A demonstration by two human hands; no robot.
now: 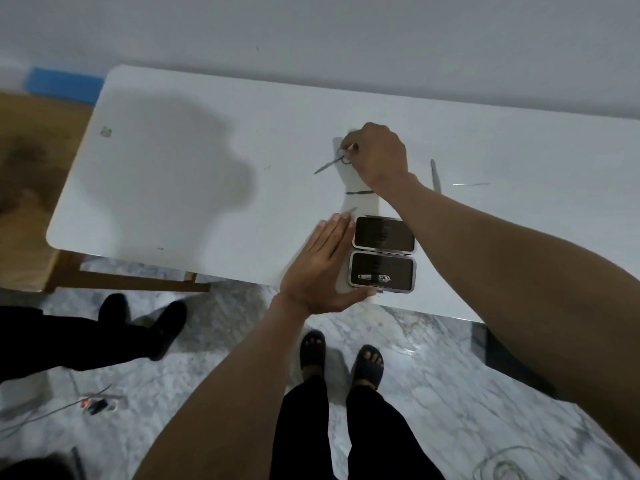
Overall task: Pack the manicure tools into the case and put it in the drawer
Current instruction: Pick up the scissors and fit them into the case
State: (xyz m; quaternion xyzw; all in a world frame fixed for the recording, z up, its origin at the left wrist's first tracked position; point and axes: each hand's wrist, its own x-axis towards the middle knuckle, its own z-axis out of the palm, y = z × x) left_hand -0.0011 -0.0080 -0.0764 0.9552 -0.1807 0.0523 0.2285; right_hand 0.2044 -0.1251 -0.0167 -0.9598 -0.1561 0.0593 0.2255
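A black manicure case (pixel 383 254) lies open near the front edge of the white table (pixel 173 161). Its near half holds a nail clipper (pixel 374 278). My left hand (pixel 320 268) rests flat against the case's left side, fingers straight. My right hand (pixel 375 155) is farther back, fingers pinched on small scissors (pixel 334 162) whose tip touches the table. Other loose tools lie about: a thin dark one (pixel 360 192) under my right wrist, a pointed one (pixel 350 211) by my left fingertips, a file (pixel 435 174) and a thin stick (pixel 471 184) to the right.
Another person's dark-trousered legs and shoes (pixel 138 327) stand at the left beside the table. My own sandalled feet (pixel 341 355) are on the marble floor. Cables lie on the floor at the lower left (pixel 93 405) and lower right. No drawer is in sight.
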